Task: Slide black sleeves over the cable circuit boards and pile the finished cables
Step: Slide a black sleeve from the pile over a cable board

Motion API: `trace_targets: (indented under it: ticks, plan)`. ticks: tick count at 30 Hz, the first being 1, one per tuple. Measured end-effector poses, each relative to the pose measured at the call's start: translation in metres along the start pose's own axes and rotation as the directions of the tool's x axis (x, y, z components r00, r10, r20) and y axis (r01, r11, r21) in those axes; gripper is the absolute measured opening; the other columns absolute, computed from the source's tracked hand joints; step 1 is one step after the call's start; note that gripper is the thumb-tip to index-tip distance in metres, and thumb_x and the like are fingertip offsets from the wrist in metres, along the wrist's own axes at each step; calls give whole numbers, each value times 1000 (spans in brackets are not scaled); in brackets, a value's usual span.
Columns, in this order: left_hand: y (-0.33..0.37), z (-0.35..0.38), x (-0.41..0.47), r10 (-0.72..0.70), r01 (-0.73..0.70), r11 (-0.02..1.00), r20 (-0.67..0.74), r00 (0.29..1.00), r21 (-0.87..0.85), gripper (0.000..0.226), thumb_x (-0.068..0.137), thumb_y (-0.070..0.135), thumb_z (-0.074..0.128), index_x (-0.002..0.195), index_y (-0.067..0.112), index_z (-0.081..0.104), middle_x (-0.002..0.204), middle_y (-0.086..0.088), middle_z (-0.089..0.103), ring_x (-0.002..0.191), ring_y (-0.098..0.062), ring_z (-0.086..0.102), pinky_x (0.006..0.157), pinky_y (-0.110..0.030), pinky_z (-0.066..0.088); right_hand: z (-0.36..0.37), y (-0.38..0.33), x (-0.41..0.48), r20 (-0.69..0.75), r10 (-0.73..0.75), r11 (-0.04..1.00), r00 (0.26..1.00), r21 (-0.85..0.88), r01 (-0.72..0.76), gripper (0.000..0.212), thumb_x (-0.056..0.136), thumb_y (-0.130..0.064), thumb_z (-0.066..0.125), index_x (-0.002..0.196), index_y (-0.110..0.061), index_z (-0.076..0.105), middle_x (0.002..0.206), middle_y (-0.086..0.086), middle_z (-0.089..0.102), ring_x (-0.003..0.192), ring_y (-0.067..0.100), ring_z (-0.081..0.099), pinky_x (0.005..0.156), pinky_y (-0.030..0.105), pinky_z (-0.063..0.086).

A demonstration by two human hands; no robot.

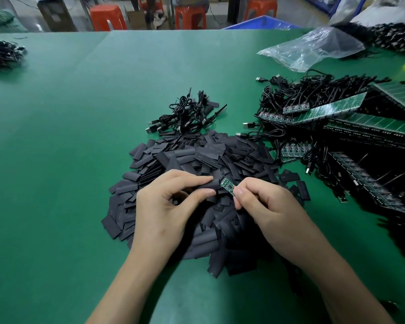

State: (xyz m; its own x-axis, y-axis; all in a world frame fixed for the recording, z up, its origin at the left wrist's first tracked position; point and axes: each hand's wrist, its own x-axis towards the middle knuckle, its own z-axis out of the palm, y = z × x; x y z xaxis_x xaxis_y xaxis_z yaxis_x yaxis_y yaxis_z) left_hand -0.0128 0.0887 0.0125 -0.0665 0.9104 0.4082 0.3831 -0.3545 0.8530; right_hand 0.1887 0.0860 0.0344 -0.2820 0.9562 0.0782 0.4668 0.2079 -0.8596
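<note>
My left hand [168, 206] pinches a flat black sleeve [214, 183]. My right hand [267, 206] pinches a small green circuit board [227, 186] at its mouth. My palm hides the cable.

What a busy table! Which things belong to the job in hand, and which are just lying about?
In the job: left hand pinching a sleeve, right hand holding a board, sleeve pile, cable pile, board strips.
Lying about: plastic bag, stools, blue crate.
</note>
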Motion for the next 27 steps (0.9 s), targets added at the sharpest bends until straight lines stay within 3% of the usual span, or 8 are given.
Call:
trace_targets:
  ticks: [4, 9, 12, 18, 23, 27]
  plan:
    - [1, -1, 1, 27, -27, 999, 0, 1000, 27, 17, 80, 27, 82, 97, 27, 82, 92, 11, 74, 82, -17, 70, 73, -34, 56, 0, -2, -1, 23, -1, 1000, 1000, -5, 1, 33, 106, -33, 50, 75, -23, 55, 51, -10, 33, 48, 5, 30, 47, 22, 26]
    - [1, -9, 2, 130, -137, 977, 53, 990, 161, 16, 82, 23, 84, 98, 23, 82, 93, 8, 72, 81, -12, 67, 74, -17, 48, -1, 0, -1, 57, -23, 991, 998, -132, 30, 34, 103, -39, 48, 74, -23, 51, 56, -6, 39, 52, 10, 35, 53, 27, 29]
    - [-2, -16, 4, 189, -211, 947, 111, 976, 243, 16, 84, 23, 83, 99, 21, 83, 93, 6, 70, 84, -7, 65, 76, -16, 47, 1, -1, -2, 94, -19, 967, 995, -253, 42, 35, 101, -46, 40, 75, -24, 48, 62, -10, 49, 59, 15, 44, 56, 30, 32]
    - [-4, -19, 4, 220, -279, 915, 219, 951, 292, 17, 86, 25, 82, 102, 19, 83, 93, 8, 68, 87, -4, 64, 79, -14, 44, 2, -2, -2, 143, -22, 942, 990, -327, 68, 33, 102, -45, 37, 78, -23, 45, 67, -4, 50, 66, 17, 48, 65, 41, 42]
    - [-5, -24, 8, 226, -318, 912, 330, 917, 258, 17, 85, 26, 79, 101, 20, 83, 93, 7, 68, 88, -5, 64, 82, -14, 46, 2, 0, -2, 192, -21, 921, 981, -378, 93, 27, 104, -44, 37, 82, -29, 43, 75, -8, 53, 77, 19, 52, 74, 43, 43]
    - [-3, -23, 6, 200, -303, 927, 395, 897, 220, 17, 84, 25, 82, 101, 20, 83, 93, 8, 69, 88, -4, 65, 81, -15, 48, 2, 3, -1, 218, -16, 927, 976, -362, 97, 27, 103, -44, 41, 83, -28, 49, 77, -7, 57, 76, 16, 54, 74, 42, 46]
